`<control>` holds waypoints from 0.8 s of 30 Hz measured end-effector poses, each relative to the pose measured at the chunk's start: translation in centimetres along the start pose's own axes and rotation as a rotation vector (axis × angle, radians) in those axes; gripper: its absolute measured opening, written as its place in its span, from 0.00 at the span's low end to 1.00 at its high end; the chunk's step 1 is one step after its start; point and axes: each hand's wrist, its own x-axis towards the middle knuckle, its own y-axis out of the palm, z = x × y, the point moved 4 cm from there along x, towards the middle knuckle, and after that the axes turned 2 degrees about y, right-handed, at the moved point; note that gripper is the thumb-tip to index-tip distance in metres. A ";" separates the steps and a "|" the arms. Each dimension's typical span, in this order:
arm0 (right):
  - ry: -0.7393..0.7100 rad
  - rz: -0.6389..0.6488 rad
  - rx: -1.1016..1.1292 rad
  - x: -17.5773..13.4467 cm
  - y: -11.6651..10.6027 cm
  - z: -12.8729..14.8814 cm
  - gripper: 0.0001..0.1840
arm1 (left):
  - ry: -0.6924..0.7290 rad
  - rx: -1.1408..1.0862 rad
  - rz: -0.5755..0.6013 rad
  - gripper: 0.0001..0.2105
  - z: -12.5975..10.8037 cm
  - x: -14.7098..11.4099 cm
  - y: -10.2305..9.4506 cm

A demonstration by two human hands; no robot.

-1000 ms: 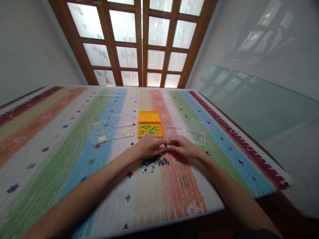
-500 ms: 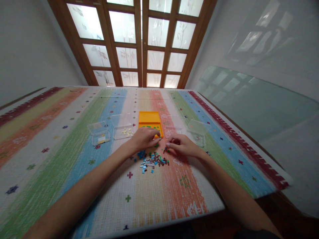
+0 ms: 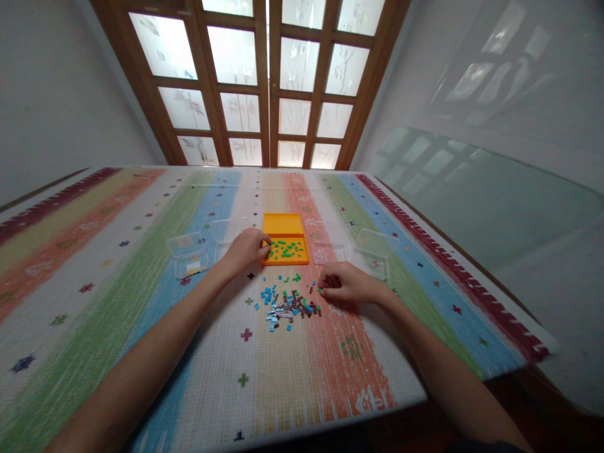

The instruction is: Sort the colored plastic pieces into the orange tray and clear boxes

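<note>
My left hand [image 3: 246,249] is at the left edge of an open orange box [image 3: 308,250]. Its fingers are curled closed; whatever they may pinch is hidden. Several small green bricks [image 3: 286,255] lie scattered inside that box. To the right of the loose pile, my right hand [image 3: 350,283] rests low over the cloth, thumb and forefinger pinched on a small green brick [image 3: 319,290]. Between and below the hands spreads a pile of tiny bricks [image 3: 295,307], mostly blue, brown and grey, with some green ones [image 3: 297,277] at its upper side.
Clear plastic boxes with raised lids flank the orange box: one at far left [image 3: 192,265], another partly behind my left hand, and two on the right [image 3: 331,252]. A striped cloth [image 3: 283,377] covers the table, whose front edge is near me. Glazed wooden doors [image 3: 268,94] stand behind.
My left hand has moved left, from over the orange box's front to its left edge, uncovering the green bricks inside. My right hand has shifted slightly down, its fingertips now at a green brick.
</note>
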 end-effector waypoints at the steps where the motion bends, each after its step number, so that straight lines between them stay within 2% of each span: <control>1: -0.004 -0.002 -0.003 0.0 0.0 0.1 0.02 | 0.003 0.003 0.003 0.08 0.0 0.0 0.1; 9: -0.051 -0.032 -0.001 0.0 -0.2 0.6 0.04 | -0.024 -0.016 0.034 0.12 0.2 0.0 0.8; 17: -0.090 -0.099 0.131 0.6 -0.5 1.0 0.02 | -0.054 -0.072 0.064 0.14 0.3 0.0 0.9; 24: -0.088 -0.208 0.114 2.3 -1.3 1.1 0.06 | -0.038 -0.079 0.084 0.15 0.4 0.0 0.7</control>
